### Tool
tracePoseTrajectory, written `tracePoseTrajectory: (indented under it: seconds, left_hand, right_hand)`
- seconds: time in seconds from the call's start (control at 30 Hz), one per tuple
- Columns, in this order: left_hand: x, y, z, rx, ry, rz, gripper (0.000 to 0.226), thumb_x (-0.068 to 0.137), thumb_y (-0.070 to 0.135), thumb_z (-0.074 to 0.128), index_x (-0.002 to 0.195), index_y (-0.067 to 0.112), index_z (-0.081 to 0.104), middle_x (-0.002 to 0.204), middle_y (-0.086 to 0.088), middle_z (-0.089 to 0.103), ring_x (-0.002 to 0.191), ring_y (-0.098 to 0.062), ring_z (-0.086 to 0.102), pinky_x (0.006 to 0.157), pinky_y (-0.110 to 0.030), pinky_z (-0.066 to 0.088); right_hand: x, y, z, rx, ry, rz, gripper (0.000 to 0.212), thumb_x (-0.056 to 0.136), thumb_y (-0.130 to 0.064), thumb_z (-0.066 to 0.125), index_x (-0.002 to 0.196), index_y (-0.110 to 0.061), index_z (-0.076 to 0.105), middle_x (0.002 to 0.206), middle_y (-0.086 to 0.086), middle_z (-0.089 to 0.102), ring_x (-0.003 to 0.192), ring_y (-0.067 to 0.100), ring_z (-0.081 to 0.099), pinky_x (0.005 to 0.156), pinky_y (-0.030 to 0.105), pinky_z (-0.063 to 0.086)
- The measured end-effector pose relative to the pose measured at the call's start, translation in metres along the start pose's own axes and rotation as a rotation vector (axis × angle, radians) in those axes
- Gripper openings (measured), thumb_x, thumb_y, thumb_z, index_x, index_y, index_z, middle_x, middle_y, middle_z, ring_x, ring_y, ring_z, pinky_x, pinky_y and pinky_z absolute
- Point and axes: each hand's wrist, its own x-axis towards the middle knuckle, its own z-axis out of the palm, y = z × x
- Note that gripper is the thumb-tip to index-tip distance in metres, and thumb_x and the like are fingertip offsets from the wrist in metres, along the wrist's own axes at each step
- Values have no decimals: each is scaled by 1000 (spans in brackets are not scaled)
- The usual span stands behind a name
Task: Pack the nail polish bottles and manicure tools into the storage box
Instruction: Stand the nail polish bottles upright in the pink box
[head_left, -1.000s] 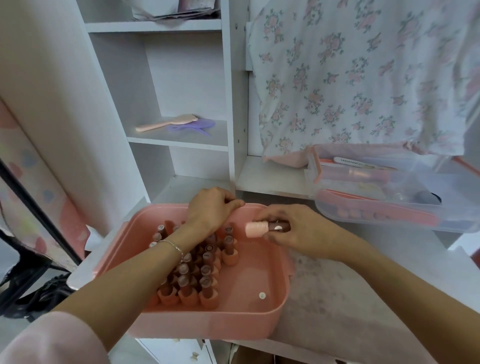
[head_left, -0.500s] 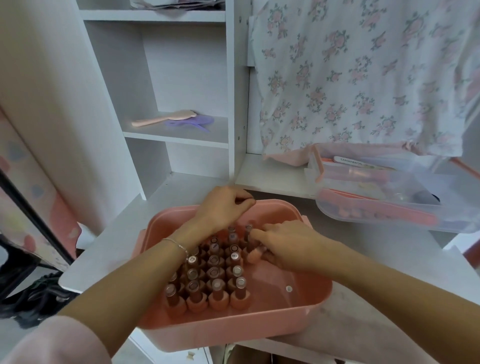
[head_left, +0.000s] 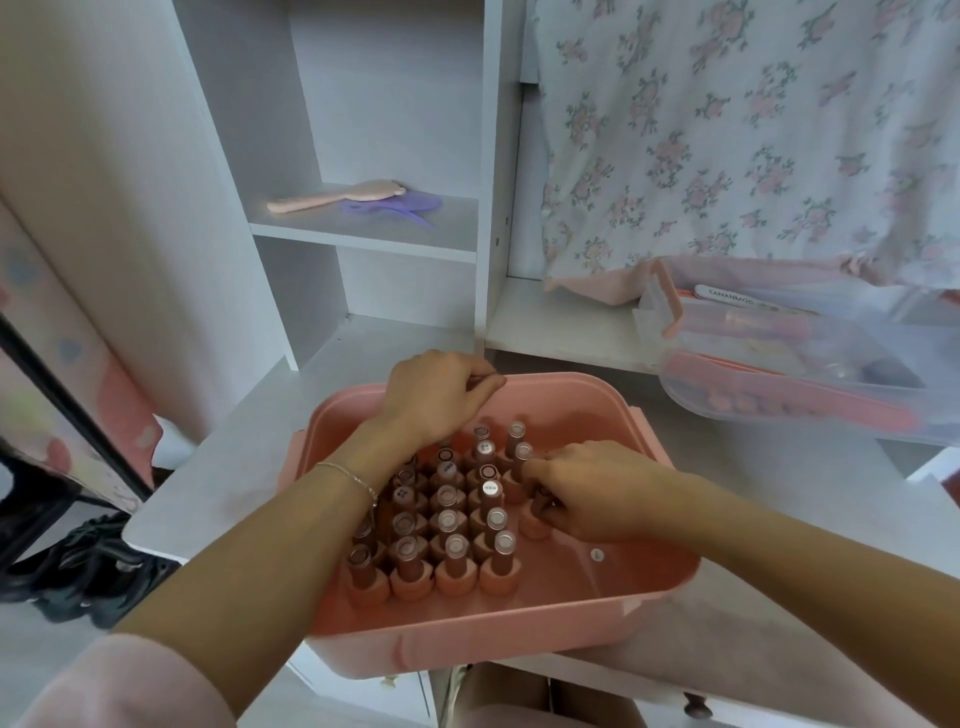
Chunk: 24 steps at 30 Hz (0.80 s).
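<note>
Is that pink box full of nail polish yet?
Not full. Upright nail polish bottles fill the left part of the pink storage box, while its right floor is bare. The right hand holds another bottle there.

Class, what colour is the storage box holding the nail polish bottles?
The rounded plastic storage box is salmon pink, shown best in the head view.

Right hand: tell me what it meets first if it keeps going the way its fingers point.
The right hand points left, its fingers round a bottle at the block's right edge. Straight on, it would probably first meet the adjoining column of upright bottles in the pink box, though depth is hard to judge.
</note>
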Motion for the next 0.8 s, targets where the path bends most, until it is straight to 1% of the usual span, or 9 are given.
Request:
tracePoseTrajectory:
  seconds: [0.1,0.17,0.33,0.53,0.67,0.8]
  left_hand:
    - [0,0,0,-9,-8,6,28,92,45,46,104,33,68,101,5,71,96,-20,61,72,-27,38]
    - [0,-1,0,-12,-15,4,28,92,45,46,104,33,68,102,5,70,96,-20,61,72,-27,39]
    - [0,-1,0,-24,-25,8,28,92,45,46,104,33,68,101,6,70,95,-20,61,72,-27,40]
    - [0,-2,0,-39,-24,6,27,91,45,47,102,33,69,99,6,71,94,-19,61,71,-26,38]
    - [0,-2,-1,-43,-24,14,27,92,44,47,102,33,69,99,6,71,92,-19,61,70,-26,37]
    - [0,-1,-1,-44,-30,19,27,92,44,47,101,32,69,96,7,71,90,-18,61,69,-26,37]
  right_hand:
    - [-4,2,-1,44,57,-6,28,85,-26,49,112,-19,48,102,3,63,90,27,58,64,33,42]
    - [-4,2,0,44,83,-11,29,85,-28,49,113,-20,47,104,1,63,91,27,58,65,33,43]
    - [-5,2,0,59,140,-6,28,84,-31,50,111,-23,48,103,-3,63,91,23,59,64,29,39]
    - [-4,2,-1,83,151,8,25,84,-29,50,108,-21,50,97,-3,62,88,22,57,63,29,38]
    - [-3,0,-2,83,170,11,23,87,-27,48,108,-19,50,96,-2,62,87,22,57,64,31,41]
    - [-1,-1,-3,84,181,8,19,88,-26,47,106,-19,49,94,-1,61,84,21,55,61,29,36]
